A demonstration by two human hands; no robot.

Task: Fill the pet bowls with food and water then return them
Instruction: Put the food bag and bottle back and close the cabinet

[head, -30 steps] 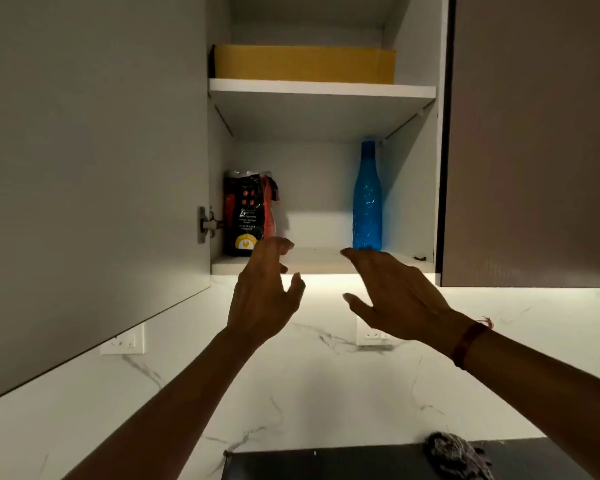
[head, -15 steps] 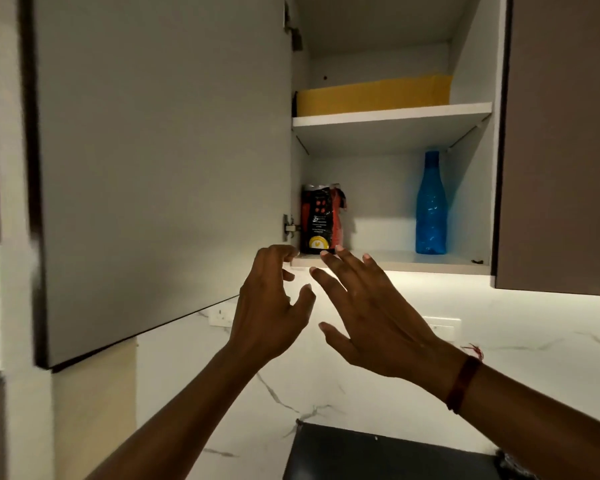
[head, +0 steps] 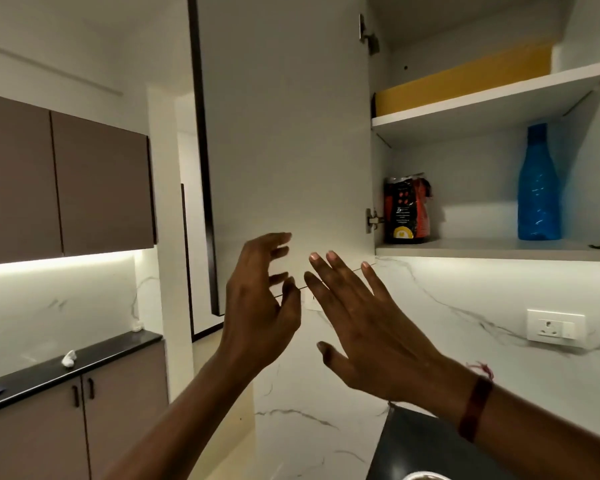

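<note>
An open wall cupboard holds a black-and-red food bag (head: 406, 211) at the left of its lower shelf (head: 492, 251) and a blue water bottle (head: 538, 183) at the right. My left hand (head: 262, 306) and my right hand (head: 368, 323) are raised side by side in front of the lower edge of the open cupboard door (head: 284, 133), below and left of the bag. Both hands hold nothing and their fingers are spread. A metal bowl rim (head: 421, 476) shows at the bottom edge.
A yellow box (head: 465, 81) lies on the upper shelf. A wall socket (head: 555, 329) sits on the marble backsplash at the right. Brown wall cabinets (head: 66, 185) and a dark counter (head: 66, 368) with a small white object run along the left. Another dark counter (head: 423, 445) lies below my right arm.
The view has swung left, so the cupboard now sits at the right and the side counter has appeared. Both hands stay empty and have shifted left, away from the shelf, in front of the door.
</note>
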